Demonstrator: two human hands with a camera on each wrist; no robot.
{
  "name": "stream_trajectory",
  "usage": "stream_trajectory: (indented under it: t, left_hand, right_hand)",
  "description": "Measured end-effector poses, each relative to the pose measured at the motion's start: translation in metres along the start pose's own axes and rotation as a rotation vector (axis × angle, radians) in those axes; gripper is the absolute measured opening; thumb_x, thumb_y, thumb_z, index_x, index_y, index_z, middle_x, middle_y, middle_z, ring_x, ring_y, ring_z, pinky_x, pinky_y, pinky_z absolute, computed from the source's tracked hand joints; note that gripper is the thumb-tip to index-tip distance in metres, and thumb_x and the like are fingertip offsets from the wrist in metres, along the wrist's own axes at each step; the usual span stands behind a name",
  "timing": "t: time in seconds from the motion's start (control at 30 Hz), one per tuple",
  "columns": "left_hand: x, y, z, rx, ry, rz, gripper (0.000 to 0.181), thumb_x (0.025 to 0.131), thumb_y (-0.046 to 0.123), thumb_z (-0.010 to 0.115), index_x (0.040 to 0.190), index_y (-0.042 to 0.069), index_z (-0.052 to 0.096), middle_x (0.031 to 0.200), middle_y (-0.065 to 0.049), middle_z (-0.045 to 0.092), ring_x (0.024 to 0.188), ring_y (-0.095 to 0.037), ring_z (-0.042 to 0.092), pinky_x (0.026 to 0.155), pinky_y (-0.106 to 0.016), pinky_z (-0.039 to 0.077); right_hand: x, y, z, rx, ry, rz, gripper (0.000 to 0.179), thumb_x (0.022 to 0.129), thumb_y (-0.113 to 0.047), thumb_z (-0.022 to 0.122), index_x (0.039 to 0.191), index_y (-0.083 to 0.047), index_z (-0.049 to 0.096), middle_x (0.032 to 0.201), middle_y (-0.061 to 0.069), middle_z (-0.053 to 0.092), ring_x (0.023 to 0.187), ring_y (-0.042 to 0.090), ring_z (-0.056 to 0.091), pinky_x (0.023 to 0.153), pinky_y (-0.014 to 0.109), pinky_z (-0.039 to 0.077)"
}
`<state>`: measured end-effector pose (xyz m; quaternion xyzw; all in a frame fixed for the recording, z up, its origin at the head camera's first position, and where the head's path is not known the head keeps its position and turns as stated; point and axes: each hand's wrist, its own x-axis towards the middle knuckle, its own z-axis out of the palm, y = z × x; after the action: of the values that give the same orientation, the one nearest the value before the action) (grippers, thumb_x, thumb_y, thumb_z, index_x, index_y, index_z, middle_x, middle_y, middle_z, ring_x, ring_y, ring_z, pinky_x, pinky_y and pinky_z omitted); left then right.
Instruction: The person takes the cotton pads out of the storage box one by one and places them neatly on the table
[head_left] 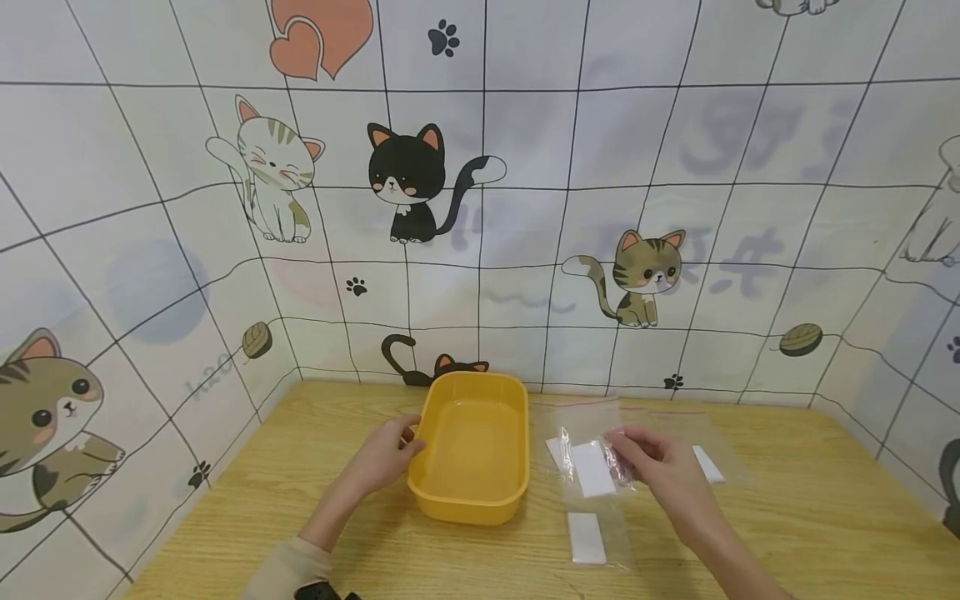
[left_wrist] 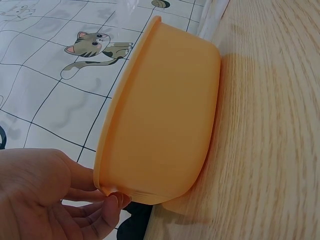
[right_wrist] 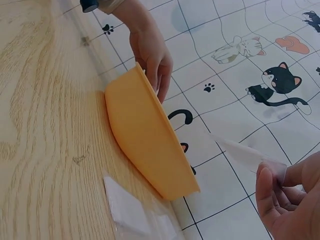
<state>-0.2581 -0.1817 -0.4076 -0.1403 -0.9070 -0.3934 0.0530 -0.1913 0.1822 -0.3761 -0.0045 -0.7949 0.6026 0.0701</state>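
An empty yellow plastic basin (head_left: 471, 450) stands on the table. At its left side my left hand (head_left: 381, 457) grips the rim; in the left wrist view the fingertips (left_wrist: 119, 199) bend around the basin's corner. My right hand (head_left: 666, 471) is to the right of the basin and pinches a clear plastic bag (head_left: 592, 468) with a white rectangular piece inside. In the right wrist view, thumb and forefinger hold this bag (right_wrist: 245, 154) by one edge, raised off the table.
On the wooden table (head_left: 300, 475) lie more clear bags with white pieces: one in front (head_left: 587, 537), one partly behind the right hand (head_left: 708, 464), and one overlapped by the held bag. A white cat-print cloth (head_left: 525, 217) hangs behind and at both sides.
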Motion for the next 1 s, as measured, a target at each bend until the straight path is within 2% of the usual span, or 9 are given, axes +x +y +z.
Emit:
stream_trajectory:
  t: [0.23,0.43,0.57,1.0]
  left_hand:
    - [0.0,-0.001,0.0,0.003,-0.003,0.002,0.04,0.094,-0.001,0.066,0.13,-0.014,0.056,0.088,-0.012,0.065,0.078,-0.022,0.063,0.067,-0.037,0.056]
    - [-0.001,0.0,-0.001,-0.011,-0.011,-0.005,0.04,0.095,0.0,0.065,0.131,-0.013,0.055,0.09,-0.012,0.065,0.078,-0.022,0.063,0.067,-0.036,0.055]
    - [-0.002,0.001,-0.001,-0.023,-0.013,-0.007,0.04,0.095,0.0,0.065,0.132,-0.013,0.055,0.09,-0.012,0.065,0.078,-0.021,0.063,0.066,-0.035,0.055]
    - [-0.001,0.0,-0.001,-0.018,-0.004,-0.004,0.04,0.095,0.0,0.066,0.131,-0.013,0.055,0.089,-0.012,0.065,0.077,-0.021,0.063,0.066,-0.035,0.055]
  right_hand:
    - [0.003,0.005,-0.017,-0.039,-0.029,0.043,0.045,0.099,-0.029,0.066,0.127,0.007,0.062,0.1,0.003,0.068,0.084,0.01,0.061,0.079,0.023,0.054]
    - [0.011,0.01,-0.033,-0.025,-0.087,-0.037,0.038,0.099,-0.021,0.066,0.12,0.011,0.064,0.089,0.006,0.068,0.076,0.011,0.061,0.071,0.026,0.056]
    - [0.016,0.015,-0.044,-0.02,-0.132,-0.054,0.037,0.1,-0.016,0.064,0.12,0.015,0.061,0.091,0.006,0.068,0.078,0.011,0.063,0.071,0.026,0.057]
    - [0.028,0.033,-0.076,-0.007,-0.385,-0.012,0.023,0.101,-0.007,0.059,0.108,0.015,0.06,0.094,0.006,0.068,0.082,0.012,0.067,0.075,0.029,0.058]
